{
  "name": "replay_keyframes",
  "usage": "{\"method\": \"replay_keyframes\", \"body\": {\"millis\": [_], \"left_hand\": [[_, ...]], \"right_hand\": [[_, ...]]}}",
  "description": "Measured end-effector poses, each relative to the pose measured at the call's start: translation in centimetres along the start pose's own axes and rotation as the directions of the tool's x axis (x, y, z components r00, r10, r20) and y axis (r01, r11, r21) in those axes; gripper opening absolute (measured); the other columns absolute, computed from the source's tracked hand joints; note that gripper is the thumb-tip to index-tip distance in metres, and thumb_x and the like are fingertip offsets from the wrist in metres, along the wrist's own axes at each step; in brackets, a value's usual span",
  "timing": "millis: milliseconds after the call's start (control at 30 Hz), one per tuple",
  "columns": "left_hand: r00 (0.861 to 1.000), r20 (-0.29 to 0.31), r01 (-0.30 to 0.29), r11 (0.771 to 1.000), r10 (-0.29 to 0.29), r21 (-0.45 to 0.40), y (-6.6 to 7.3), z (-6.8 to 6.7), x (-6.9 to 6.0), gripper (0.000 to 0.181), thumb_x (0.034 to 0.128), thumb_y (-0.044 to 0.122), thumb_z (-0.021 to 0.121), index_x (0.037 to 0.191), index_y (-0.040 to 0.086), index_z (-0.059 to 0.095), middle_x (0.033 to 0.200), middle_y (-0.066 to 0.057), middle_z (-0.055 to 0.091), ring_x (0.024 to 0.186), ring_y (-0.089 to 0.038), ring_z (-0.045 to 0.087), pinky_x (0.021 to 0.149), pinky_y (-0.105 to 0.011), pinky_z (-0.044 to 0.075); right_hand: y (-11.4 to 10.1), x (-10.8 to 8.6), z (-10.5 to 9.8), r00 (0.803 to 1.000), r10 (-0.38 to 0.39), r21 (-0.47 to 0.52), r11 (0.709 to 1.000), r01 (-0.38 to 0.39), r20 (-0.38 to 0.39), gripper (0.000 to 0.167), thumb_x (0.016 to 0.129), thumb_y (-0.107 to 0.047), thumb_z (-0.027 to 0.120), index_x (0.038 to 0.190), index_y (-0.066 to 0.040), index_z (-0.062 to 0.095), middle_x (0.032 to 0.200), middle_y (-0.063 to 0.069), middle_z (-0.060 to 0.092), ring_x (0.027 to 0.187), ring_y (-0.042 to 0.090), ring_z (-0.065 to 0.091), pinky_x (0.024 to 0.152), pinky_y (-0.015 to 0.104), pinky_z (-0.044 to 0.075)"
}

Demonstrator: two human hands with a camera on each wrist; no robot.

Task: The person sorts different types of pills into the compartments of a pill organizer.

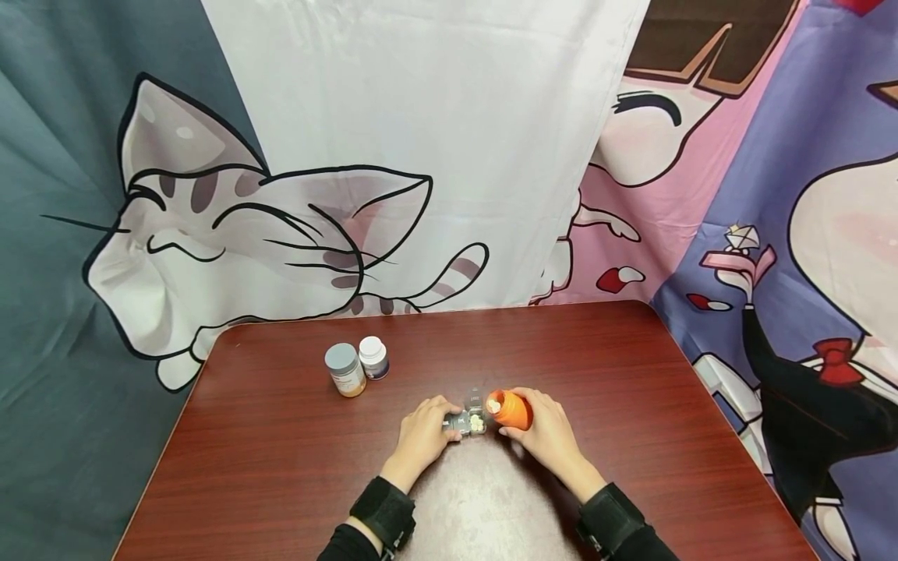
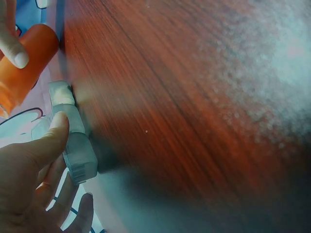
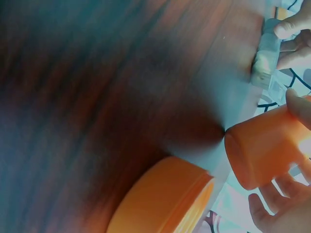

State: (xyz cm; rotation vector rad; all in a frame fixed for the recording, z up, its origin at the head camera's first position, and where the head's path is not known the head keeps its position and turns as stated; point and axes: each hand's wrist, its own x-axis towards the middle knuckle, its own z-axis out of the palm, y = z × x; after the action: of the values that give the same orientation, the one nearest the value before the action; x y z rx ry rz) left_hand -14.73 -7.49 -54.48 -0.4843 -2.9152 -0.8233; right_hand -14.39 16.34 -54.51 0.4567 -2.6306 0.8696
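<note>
A small clear pill organizer [image 1: 459,423] stands on the table, held by my left hand [image 1: 423,432] between thumb and fingers. Its compartment at the right end has a raised lid and holds pale pieces [image 1: 477,423]. My right hand [image 1: 546,431] grips an orange bottle [image 1: 515,411], tilted with its mouth toward that compartment; pale contents show at the mouth. In the left wrist view the left thumb presses along the organizer [image 2: 80,158]. The right wrist view shows the right fingers round the orange bottle [image 3: 267,143].
A grey-lidded bottle [image 1: 345,370] and a white-capped bottle [image 1: 373,358] stand at the back left of the table [image 1: 281,436]. An orange round object, like a cap [image 3: 160,196], lies near the right wrist. Printed curtains [image 1: 456,117] hang behind.
</note>
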Motion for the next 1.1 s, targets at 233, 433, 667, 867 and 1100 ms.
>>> {"method": "replay_keyframes", "body": {"millis": [233, 433, 667, 867, 1100], "left_hand": [[1.000, 0.008, 0.003, 1.000, -0.003, 0.005, 0.0, -0.1, 0.0, 0.039, 0.0726, 0.027, 0.086, 0.109, 0.016, 0.075, 0.101, 0.005, 0.066, 0.098, -0.018, 0.062, 0.072, -0.041, 0.053], [1.000, 0.004, 0.000, 1.000, 0.000, 0.009, -0.1, 0.0, 0.1, 0.039, 0.0725, 0.027, 0.086, 0.109, 0.016, 0.075, 0.100, 0.006, 0.066, 0.098, -0.018, 0.062, 0.071, -0.041, 0.053], [1.000, 0.005, 0.002, 1.000, -0.002, 0.007, -0.1, 0.1, 0.1, 0.039, 0.0728, 0.027, 0.086, 0.109, 0.016, 0.075, 0.100, 0.006, 0.066, 0.098, -0.018, 0.062, 0.071, -0.041, 0.053], [1.000, 0.012, 0.006, 1.000, -0.006, 0.005, 0.0, 0.1, 0.0, 0.039, 0.0734, 0.027, 0.085, 0.109, 0.016, 0.075, 0.100, 0.006, 0.066, 0.098, -0.018, 0.062, 0.072, -0.041, 0.052], [1.000, 0.014, 0.007, 1.000, -0.008, 0.015, 0.0, 0.1, 0.1, 0.037, 0.0743, 0.028, 0.085, 0.109, 0.017, 0.075, 0.101, 0.006, 0.066, 0.099, -0.018, 0.062, 0.072, -0.041, 0.053]], "right_hand": [[-1.0, -0.6, -0.5, 0.990, 0.140, 0.106, 0.984, -0.142, 0.031, 0.065, 0.065, -0.022, 0.094, 0.120, -0.012, 0.062, 0.107, 0.004, 0.070, 0.096, 0.028, 0.064, 0.083, 0.048, 0.048], [-1.7, -1.2, -0.8, 0.963, 0.261, 0.163, 0.949, -0.269, 0.070, 0.065, 0.068, -0.028, 0.093, 0.122, -0.016, 0.059, 0.107, 0.006, 0.070, 0.092, 0.023, 0.066, 0.077, 0.044, 0.050], [-2.0, -1.7, -0.8, 0.956, 0.286, 0.198, 0.935, -0.294, 0.071, 0.066, 0.068, -0.026, 0.092, 0.121, -0.012, 0.056, 0.105, 0.009, 0.071, 0.091, 0.025, 0.068, 0.078, 0.045, 0.051], [-2.6, -2.3, -0.5, 0.961, 0.264, 0.216, 0.937, -0.275, 0.080, 0.066, 0.067, -0.026, 0.093, 0.120, -0.013, 0.054, 0.105, 0.008, 0.070, 0.095, 0.027, 0.067, 0.080, 0.046, 0.051], [-4.3, -2.9, 0.2, 0.976, 0.181, 0.282, 0.937, -0.208, 0.118, 0.066, 0.068, -0.024, 0.093, 0.120, -0.017, 0.053, 0.105, 0.004, 0.070, 0.098, 0.022, 0.067, 0.082, 0.046, 0.053]]}}
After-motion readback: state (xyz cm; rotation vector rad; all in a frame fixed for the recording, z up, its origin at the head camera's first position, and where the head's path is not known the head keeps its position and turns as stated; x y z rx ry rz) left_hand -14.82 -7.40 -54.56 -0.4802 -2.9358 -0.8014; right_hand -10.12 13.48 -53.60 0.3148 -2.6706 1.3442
